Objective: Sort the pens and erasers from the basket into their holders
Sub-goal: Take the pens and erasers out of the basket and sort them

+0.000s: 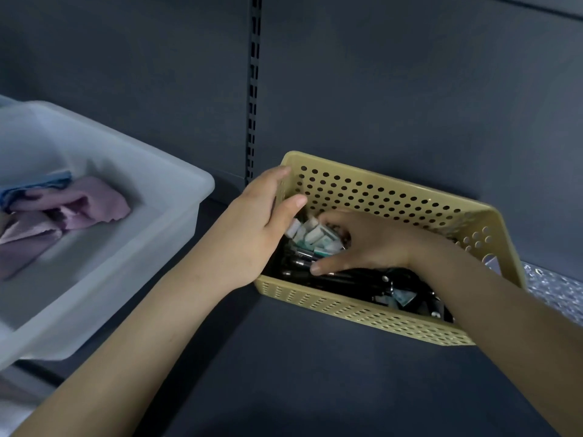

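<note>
Curled over a small cluster of white erasers (pixel 310 233), the right hand (pixel 372 244) reaches down into the yellow basket (pixel 394 187), fingers hooked round the far side of the cluster and thumb spread to the near side, its tip resting on the dark pens (pixel 362 280); whether the erasers are truly pinched or only gathered I cannot tell for certain. Well to the left of that grip sits a translucent tub (pixel 176 184) with purple and blue cloths (pixel 79 203) lying in it. Just left of the grip, the left hand (pixel 252 228) holds the basket's left wall, thumb inside and fingers outside, steadying it. Beneath the grip and running off to its right, the pens lie in a loose heap along the basket floor. Farther right, past the basket's end wall, a patch of bubble wrap (pixel 552 285) shows. No holders are in view. The erasers look light, blocky and slightly rubbery, so several should lift together if squeezed across their flat sides; the pens are stiff, smooth and likely to roll, so they are best pinched mid-barrel, a few at a time.
</note>
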Motion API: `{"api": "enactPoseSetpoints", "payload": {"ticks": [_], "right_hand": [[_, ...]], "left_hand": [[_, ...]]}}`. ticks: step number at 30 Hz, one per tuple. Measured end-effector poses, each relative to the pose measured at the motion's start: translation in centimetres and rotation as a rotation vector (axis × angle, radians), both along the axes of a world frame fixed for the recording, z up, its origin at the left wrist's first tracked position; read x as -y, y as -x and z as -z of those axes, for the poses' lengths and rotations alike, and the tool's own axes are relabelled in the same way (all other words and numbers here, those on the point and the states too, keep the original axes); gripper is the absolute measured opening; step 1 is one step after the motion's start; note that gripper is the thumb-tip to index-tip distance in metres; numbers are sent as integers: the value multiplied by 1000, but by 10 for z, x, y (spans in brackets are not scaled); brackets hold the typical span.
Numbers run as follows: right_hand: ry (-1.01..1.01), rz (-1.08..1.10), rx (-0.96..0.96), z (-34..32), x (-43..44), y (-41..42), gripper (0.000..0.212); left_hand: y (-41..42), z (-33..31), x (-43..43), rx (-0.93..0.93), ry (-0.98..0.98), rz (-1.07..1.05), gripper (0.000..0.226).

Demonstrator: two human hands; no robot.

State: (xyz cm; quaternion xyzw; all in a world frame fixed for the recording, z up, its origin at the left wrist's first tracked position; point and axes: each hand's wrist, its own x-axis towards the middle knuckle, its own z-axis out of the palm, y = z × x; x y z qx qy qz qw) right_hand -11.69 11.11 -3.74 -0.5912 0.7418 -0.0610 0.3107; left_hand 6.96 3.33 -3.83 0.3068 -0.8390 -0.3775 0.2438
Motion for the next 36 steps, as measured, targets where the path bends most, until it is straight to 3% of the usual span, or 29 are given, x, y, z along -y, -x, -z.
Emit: {"api": "enactPoseSetpoints", "payload": {"ticks": [7,10,16,18,21,28,33,36], "right_hand": [[-4,-49,-153,6,-2,-13,78],[-18,-68,-109,4,-5,-15,56],[17,-19,-42,7,-8,-10,69],[7,-16,-15,6,-8,-12,62],[36,-29,71,0,-9,-14,22],[311,78,205,-22,-20,-5,25],[581,289,365,-38,-26,4,45],[743,515,562,-44,-30,9,33]], "left_hand": [[-2,1,-3,1,29,-18,53],[-4,2,-6,-4,36,-24,53],[-7,2,-9,1,44,-37,53],[-7,3,-11,-4,46,-38,53],[-6,2,-11,0,54,-38,53],[-3,-4,-8,35,35,-37,50],[8,-10,2,89,-3,-13,48],[14,-13,9,152,-12,7,48]]}}
